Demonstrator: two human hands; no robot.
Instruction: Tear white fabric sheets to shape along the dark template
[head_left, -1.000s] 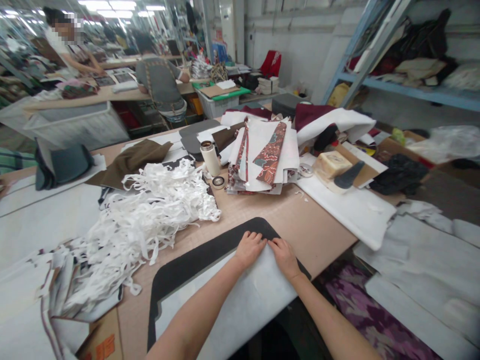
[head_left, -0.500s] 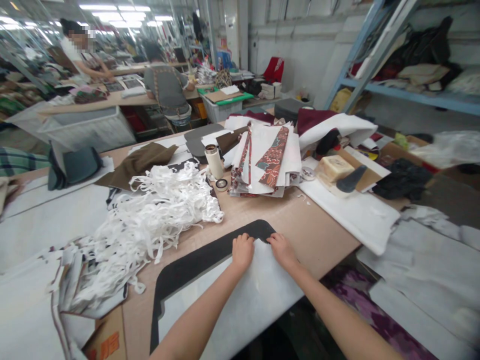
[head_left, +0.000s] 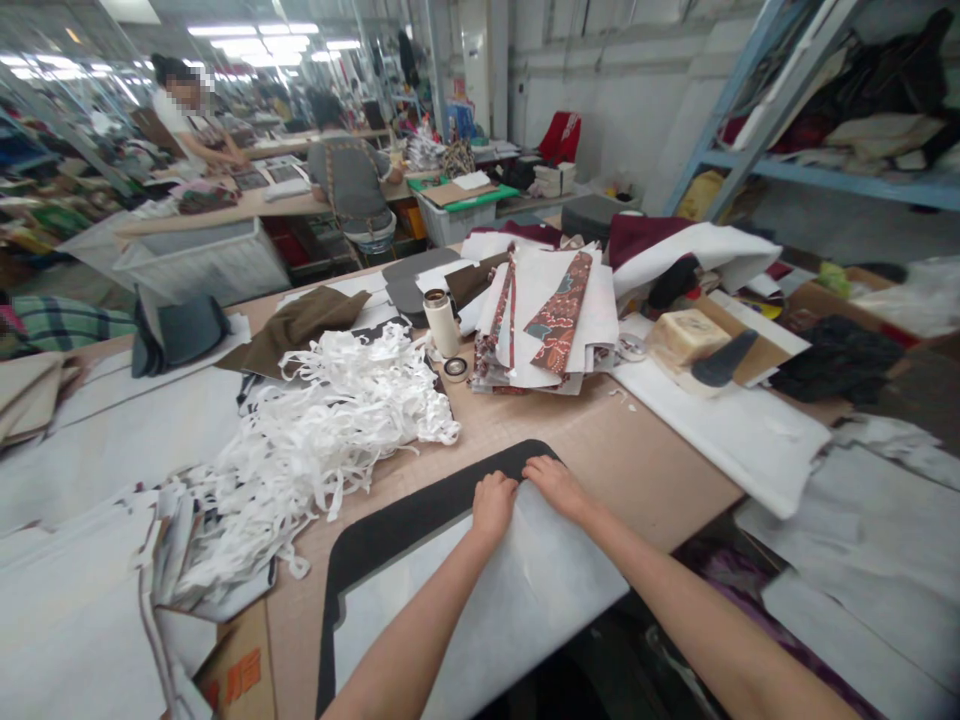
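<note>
A white sheet (head_left: 480,620) lies over a dark grey panel (head_left: 420,512) with rounded corners at the table's near edge. The panel shows as a dark border along the left and far sides. My left hand (head_left: 495,502) has its fingers curled down at the sheet's far edge. Close beside it, my right hand (head_left: 553,484) pinches the same edge near the panel's far right corner, its fingertips partly hidden. A faint crease runs through the sheet below my hands.
A heap of white strips (head_left: 360,400) covers the table left of the panel. Beyond stand a cream bottle (head_left: 442,325), its lid (head_left: 455,369) and a stack of patterned pieces (head_left: 559,320). A yellowish block (head_left: 686,338) sits at right. Two people work at the far tables.
My right hand has shifted left along the sheet's edge, closer to my left hand. The raised fold of sheet between my hands has flattened. The whole view has swung slightly left.
</note>
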